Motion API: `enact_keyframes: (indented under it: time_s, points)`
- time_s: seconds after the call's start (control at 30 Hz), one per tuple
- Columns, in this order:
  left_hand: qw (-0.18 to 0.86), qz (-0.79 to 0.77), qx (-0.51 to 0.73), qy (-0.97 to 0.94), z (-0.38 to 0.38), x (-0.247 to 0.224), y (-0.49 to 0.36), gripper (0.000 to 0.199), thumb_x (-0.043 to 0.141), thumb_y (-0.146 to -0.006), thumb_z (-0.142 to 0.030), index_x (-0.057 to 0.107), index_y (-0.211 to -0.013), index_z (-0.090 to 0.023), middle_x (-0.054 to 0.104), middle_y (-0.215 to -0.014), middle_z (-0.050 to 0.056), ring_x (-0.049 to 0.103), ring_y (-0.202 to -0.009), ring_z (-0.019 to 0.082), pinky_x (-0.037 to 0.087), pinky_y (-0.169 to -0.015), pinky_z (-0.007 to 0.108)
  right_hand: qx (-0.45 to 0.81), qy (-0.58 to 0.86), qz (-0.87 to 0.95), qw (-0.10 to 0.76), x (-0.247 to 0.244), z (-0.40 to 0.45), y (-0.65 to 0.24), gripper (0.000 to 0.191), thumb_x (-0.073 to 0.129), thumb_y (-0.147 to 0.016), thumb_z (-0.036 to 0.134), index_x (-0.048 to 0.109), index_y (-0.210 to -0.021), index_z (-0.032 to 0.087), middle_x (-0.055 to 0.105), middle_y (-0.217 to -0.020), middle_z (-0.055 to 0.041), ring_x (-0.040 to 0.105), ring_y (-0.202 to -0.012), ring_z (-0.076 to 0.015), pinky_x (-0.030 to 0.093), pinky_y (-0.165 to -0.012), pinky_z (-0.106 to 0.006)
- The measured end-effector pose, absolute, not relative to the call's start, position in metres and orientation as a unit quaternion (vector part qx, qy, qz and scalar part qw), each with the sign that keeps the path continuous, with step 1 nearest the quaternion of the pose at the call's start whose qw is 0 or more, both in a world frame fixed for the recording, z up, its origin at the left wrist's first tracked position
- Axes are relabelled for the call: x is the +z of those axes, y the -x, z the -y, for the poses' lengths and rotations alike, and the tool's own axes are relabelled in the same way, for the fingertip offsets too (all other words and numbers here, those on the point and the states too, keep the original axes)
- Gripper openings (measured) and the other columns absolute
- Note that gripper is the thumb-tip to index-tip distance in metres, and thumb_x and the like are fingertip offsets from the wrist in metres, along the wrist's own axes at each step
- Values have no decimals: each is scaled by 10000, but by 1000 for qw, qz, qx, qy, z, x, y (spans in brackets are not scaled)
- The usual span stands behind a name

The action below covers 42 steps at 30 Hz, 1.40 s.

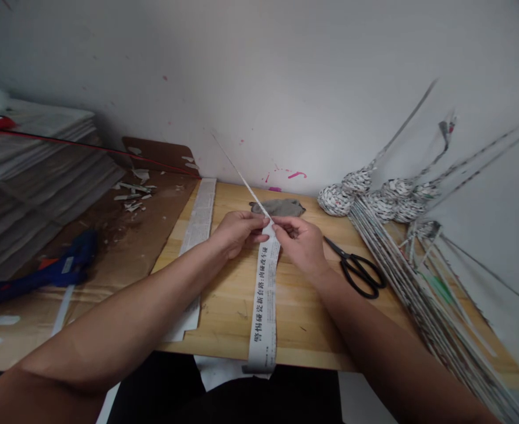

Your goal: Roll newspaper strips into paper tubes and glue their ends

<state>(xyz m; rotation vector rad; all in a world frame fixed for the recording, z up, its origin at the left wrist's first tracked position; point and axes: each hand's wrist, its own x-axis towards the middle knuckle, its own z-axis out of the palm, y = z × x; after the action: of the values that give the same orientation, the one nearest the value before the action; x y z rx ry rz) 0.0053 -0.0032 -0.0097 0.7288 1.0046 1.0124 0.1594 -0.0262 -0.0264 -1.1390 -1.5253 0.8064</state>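
A long newspaper strip point(266, 294) printed with large dark characters runs from the table's front edge up to my hands. Above them its far part is rolled into a thin, pointed paper stick point(242, 176) that slants up to the left. My left hand point(244, 231) pinches the strip's upper left edge. On the other side, my right hand point(298, 238) pinches the same paper where the roll starts. The two sets of fingertips almost meet. Behind the hands lies a crumpled grey cloth point(283, 207). Black-handled scissors point(356, 274) rest just right of my right hand.
More flat newspaper strips point(200, 212) lie left of centre. Cardboard point(131, 247) holds paper scraps and a blue glue gun point(65, 268), beside a tall newspaper stack point(43, 171). At right are a bundle of rolled paper sticks point(401, 268) and woven paper balls point(334, 200). A wall stands behind.
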Motion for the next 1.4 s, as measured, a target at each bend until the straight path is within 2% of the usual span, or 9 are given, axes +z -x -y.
enact_keyframes:
  time_s: [0.3,0.6,0.8,1.07,1.4]
  points:
    - [676,-463,459,-343,3,-8,-7,73,685,-741,-93,661,-675,-73,608,-623,34,592,-550,100,565,-541,218,260,470,673,508,-32,26,-160,219,636,-829,238,732,-1021,195,751,-959,-62,705,-806,-181,571,-743,-315]
    - [667,-469,459,-353,1,-11,-6,62,684,-720,-124,662,-679,-83,611,-641,42,574,-553,104,561,-543,242,101,463,765,436,-20,31,-163,244,589,-860,192,738,-1052,176,717,-841,-60,620,-660,-146,506,-632,-274]
    - [667,-462,459,-362,1,-13,-5,85,697,-714,-157,661,-708,-80,628,-663,60,604,-601,127,557,-557,244,84,456,780,421,-22,30,-164,259,563,-877,191,730,-1075,183,696,-825,-64,625,-714,-164,504,-683,-284]
    - [666,-460,456,-369,2,-12,-5,81,685,-751,-153,661,-724,-81,634,-698,63,608,-626,119,551,-580,237,67,462,781,416,-20,30,-164,256,571,-875,191,728,-1076,173,672,-770,-50,588,-644,-146,480,-640,-262]
    - [676,-461,459,-346,1,-12,-5,91,687,-742,-127,653,-664,-95,609,-651,45,581,-569,106,547,-538,231,32,437,817,374,-21,31,-165,316,504,-917,196,683,-1177,191,662,-851,-72,606,-785,-186,502,-741,-305]
